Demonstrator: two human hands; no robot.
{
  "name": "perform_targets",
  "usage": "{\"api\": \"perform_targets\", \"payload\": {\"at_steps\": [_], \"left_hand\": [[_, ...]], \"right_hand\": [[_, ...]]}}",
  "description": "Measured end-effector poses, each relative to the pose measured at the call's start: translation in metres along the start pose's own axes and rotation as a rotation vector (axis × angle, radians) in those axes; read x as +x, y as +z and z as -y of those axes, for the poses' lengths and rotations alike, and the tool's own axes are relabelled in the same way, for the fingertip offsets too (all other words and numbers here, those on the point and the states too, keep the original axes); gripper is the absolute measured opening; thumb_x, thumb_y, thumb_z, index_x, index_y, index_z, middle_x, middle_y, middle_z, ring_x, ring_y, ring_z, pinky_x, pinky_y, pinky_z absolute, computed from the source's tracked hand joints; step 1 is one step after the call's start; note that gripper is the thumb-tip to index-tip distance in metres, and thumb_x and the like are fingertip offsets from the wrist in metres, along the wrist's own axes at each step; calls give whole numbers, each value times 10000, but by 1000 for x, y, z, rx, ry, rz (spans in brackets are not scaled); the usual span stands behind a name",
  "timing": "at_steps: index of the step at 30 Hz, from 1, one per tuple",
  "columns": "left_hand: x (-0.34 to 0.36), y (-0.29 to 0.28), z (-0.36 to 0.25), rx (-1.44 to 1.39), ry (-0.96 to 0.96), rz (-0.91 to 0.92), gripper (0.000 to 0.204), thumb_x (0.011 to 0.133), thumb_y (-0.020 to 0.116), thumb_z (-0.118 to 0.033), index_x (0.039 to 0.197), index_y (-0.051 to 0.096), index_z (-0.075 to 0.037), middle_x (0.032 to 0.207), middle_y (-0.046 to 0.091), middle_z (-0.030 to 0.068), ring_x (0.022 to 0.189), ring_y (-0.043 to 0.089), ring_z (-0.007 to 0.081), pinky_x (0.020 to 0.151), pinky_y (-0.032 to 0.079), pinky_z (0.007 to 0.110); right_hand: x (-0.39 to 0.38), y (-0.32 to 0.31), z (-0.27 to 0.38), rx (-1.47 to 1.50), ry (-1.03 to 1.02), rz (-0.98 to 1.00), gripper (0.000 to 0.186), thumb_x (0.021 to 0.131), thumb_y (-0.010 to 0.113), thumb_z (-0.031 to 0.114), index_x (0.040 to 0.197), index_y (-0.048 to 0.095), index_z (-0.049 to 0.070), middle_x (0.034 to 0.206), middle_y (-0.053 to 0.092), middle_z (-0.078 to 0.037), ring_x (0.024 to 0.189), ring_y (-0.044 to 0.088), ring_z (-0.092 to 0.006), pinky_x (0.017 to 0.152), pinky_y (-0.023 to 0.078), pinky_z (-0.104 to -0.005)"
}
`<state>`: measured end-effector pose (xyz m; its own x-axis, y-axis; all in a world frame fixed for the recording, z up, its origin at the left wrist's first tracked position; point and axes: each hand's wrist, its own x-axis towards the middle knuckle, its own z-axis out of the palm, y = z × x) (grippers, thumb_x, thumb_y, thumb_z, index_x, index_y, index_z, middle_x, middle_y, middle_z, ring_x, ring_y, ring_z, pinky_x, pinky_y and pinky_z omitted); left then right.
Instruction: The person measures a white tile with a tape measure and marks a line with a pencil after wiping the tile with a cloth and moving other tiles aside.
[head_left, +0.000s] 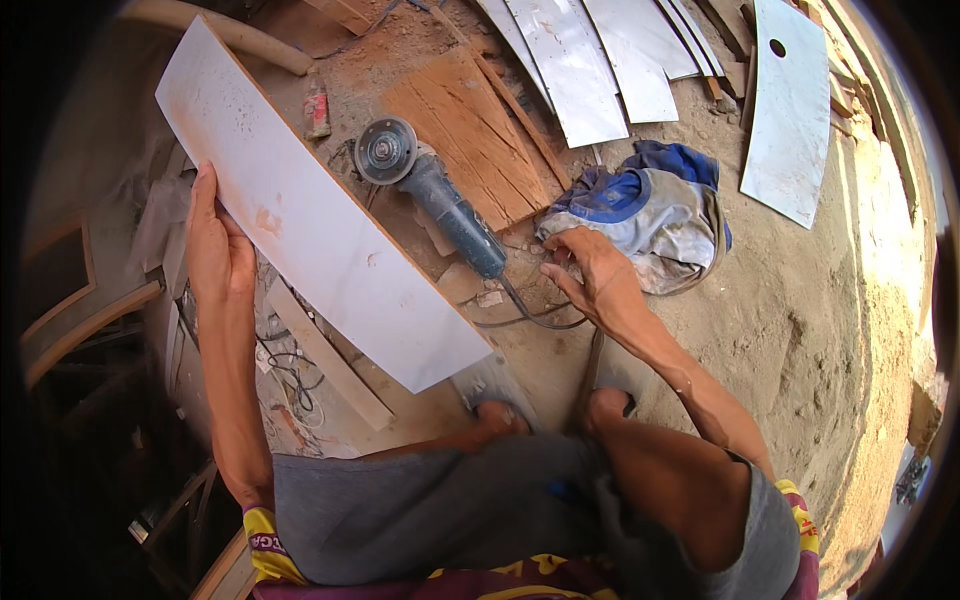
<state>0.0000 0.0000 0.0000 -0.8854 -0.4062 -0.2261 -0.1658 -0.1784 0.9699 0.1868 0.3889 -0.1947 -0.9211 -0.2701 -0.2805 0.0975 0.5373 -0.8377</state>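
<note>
Dusty, sandy ground point(790, 340) all round here, and the left hand point(222, 250) is closed on the edge of a long white panel point(310, 220), fingers partly tucked behind, the panel slanting across the space between the hands. Over to the right hand point(598, 275): half open, fingers curled, nothing visible in it, right by a crumpled cloth point(660, 215); contact, I can't tell. Just left of that hand lies an angle grinder point(450, 210), a wooden board point(465, 130) beyond.
</note>
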Motion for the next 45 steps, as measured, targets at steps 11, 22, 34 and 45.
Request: {"api": "perform_targets", "payload": {"at_steps": [11,22,34,45], "left_hand": [[-23,-84,65,-34,33,-259,326,1112,657,-181,1349,600,35,1309,708,109,1188,697,169,1072,585,316],[-3,-89,147,-209,-150,-202,427,1129,618,-175,1466,527,71,1390,657,137,1282,644,205,1128,531,350],[27,3,229,-178,-247,-109,507,1142,597,-193,1554,405,31,1384,639,214,1247,658,250,1056,557,381],[25,22,255,-11,-160,-137,451,1157,549,-210,1520,397,12,1266,693,222,1120,678,217,931,559,344]], "right_hand": [[90,95,65,-122,-25,-153,903,808,912,268,1507,403,5,1260,501,-228,1139,630,-445,858,597,-517],[88,-1,69,434,225,47,838,809,854,246,1519,502,-25,1300,660,-177,1133,662,-252,996,530,-379],[111,-93,147,293,373,-302,621,819,820,437,1179,642,-37,842,693,-108,702,710,-179,598,597,-302],[117,-134,190,316,324,-198,795,762,845,497,1266,597,-64,970,674,-132,717,713,-192,606,623,-336]]}}
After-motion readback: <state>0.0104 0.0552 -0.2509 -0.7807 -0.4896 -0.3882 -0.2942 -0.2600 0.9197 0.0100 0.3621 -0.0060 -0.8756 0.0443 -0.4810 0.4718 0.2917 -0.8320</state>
